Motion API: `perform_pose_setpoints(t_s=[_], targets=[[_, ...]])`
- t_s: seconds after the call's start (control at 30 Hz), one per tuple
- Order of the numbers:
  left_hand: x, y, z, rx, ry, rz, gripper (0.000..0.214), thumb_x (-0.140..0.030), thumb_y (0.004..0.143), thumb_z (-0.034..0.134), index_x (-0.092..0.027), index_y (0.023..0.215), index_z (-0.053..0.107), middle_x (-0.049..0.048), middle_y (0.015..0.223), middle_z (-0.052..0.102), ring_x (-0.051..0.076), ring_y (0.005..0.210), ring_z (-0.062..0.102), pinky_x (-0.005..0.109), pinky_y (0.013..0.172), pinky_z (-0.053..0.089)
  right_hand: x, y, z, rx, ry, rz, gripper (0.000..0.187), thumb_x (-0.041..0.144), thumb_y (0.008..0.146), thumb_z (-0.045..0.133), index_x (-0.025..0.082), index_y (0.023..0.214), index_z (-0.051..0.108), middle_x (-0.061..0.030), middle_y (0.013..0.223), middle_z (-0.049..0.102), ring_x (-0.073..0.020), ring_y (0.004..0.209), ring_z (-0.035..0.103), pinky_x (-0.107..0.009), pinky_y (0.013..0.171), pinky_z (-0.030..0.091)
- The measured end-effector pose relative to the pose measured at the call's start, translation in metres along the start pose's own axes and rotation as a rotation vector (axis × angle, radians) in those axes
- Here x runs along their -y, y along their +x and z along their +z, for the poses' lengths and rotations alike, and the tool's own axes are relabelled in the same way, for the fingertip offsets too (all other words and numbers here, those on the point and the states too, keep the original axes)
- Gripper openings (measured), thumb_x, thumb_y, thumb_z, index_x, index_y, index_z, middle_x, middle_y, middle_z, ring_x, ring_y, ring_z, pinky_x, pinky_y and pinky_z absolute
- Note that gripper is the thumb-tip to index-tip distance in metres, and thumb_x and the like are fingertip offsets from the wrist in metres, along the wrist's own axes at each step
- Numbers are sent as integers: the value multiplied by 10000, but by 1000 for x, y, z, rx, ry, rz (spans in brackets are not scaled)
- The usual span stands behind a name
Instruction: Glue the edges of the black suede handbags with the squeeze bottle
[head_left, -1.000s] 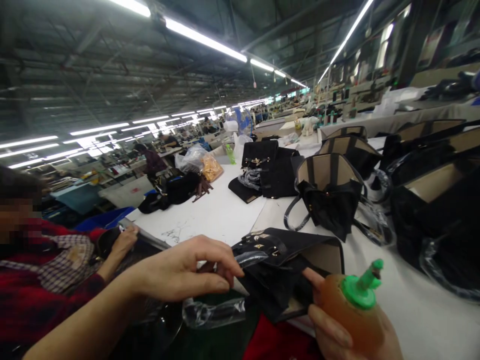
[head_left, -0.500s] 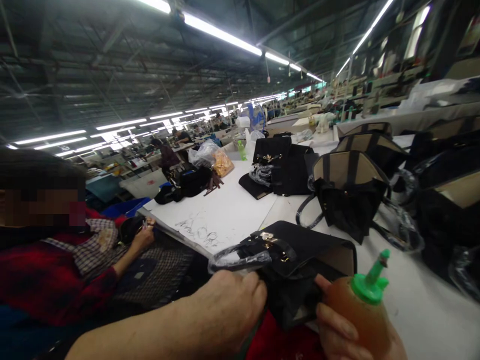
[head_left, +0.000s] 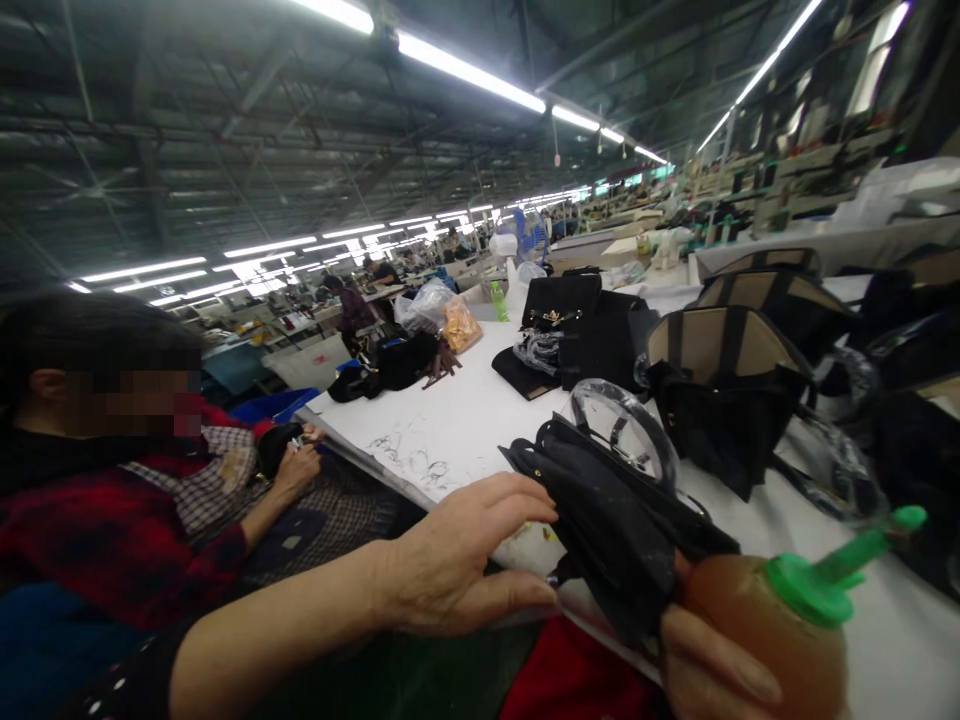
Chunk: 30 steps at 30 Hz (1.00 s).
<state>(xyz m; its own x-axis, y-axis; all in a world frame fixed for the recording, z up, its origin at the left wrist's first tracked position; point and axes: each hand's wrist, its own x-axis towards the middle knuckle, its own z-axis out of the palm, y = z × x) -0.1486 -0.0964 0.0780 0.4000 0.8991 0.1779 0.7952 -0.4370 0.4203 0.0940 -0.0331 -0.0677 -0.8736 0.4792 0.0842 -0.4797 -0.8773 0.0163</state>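
Observation:
My left hand (head_left: 476, 550) has its fingers stretched and the thumb apart, by the left edge of a black handbag (head_left: 607, 530); I cannot tell whether it touches the bag. The bag is tilted over the table's near edge, its plastic-wrapped handle (head_left: 637, 420) standing up behind. My right hand (head_left: 712, 650) is wrapped round a squeeze bottle (head_left: 772, 620) of amber liquid with a green nozzle cap (head_left: 814, 590), pointing up to the right. Some of its fingers are hidden behind bottle and bag, right against the bag's lower right end.
More black handbags with beige linings (head_left: 720, 360) stand on the right of the white table (head_left: 465, 410). Loose black threads (head_left: 412, 455) lie on its left part. Farther back are a bag of orange pieces (head_left: 459, 325) and a green bottle (head_left: 499, 300). A co-worker (head_left: 225, 500) sits at left.
The black bag has been turned, so its handle now points to the back. My left hand has gone from closed at the bag to outstretched. The bottle has tipped and moved to the right.

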Motion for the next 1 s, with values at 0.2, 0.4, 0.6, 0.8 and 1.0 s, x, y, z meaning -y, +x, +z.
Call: perform_pose_setpoints(t_s=[0.2,0.4,0.6,0.8,1.0], targets=[[-6,42,-5,143,-232,-253,767,-571,656,841,-211,1283,583,81,1251,637,334,1205,568,465,1076,459,-22,15,16,81,-6,91,418,475,899,672,245,1243,726,-61,672,658,-67,410,477,-120,338,396],[-12,53,37,-132,-131,-725,1034,-565,512,865,-141,1348,430,152,1273,544,359,1198,537,510,1057,462,-16,23,22,211,-41,69,431,476,954,567,248,1297,690,-57,691,671,-23,352,407,-88,317,307],[-10,48,49,-138,-73,-685,877,-416,517,834,-157,1264,455,140,1240,531,319,1131,565,471,1004,499,-4,19,30,158,-151,15,524,486,980,499,152,1362,628,-76,719,682,-44,388,429,-102,339,353],[8,47,63,-52,-170,-634,374,-286,652,714,-194,1012,664,33,981,699,220,875,655,313,767,530,-18,33,35,71,22,-110,289,316,883,707,86,1056,733,-85,809,727,-102,610,584,-106,420,458],[29,46,75,-122,-10,-581,243,-127,683,556,-168,879,694,40,894,727,222,855,660,325,775,512,-23,43,35,-72,23,-130,318,296,785,817,93,1006,711,-72,860,760,-132,630,640,-153,424,495]])
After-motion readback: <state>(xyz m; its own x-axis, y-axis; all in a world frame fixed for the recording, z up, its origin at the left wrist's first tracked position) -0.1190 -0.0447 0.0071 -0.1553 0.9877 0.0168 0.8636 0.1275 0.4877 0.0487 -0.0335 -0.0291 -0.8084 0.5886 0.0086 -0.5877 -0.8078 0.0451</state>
